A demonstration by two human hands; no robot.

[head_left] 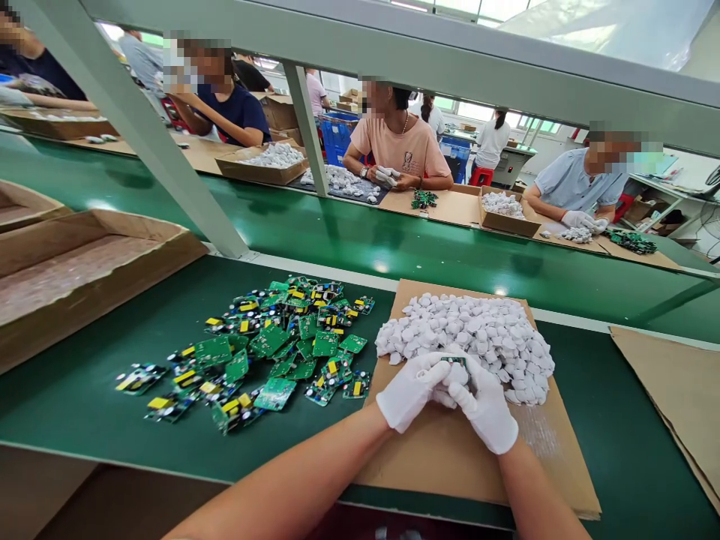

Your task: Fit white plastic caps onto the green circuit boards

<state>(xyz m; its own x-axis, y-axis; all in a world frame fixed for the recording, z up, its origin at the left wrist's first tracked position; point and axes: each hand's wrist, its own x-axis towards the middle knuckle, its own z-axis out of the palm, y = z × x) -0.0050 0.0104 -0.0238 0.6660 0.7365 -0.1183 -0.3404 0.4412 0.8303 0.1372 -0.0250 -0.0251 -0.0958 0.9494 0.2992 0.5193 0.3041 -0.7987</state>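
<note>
Both of my hands wear white gloves and meet over the cardboard sheet. My left hand and my right hand are closed around a small green circuit board with a rounded white piece against it. My fingers hide most of both, so I cannot tell whether they are joined. Just beyond my hands lies a heap of small white pieces on the cardboard. To the left, a loose pile of circuit boards with yellow and blue parts covers part of the green tabletop.
An open cardboard box stands at the left, and another cardboard sheet lies at the right. A slanted metal post rises from the bench's far edge. Across a green strip, several co-workers sit with boxes of white pieces.
</note>
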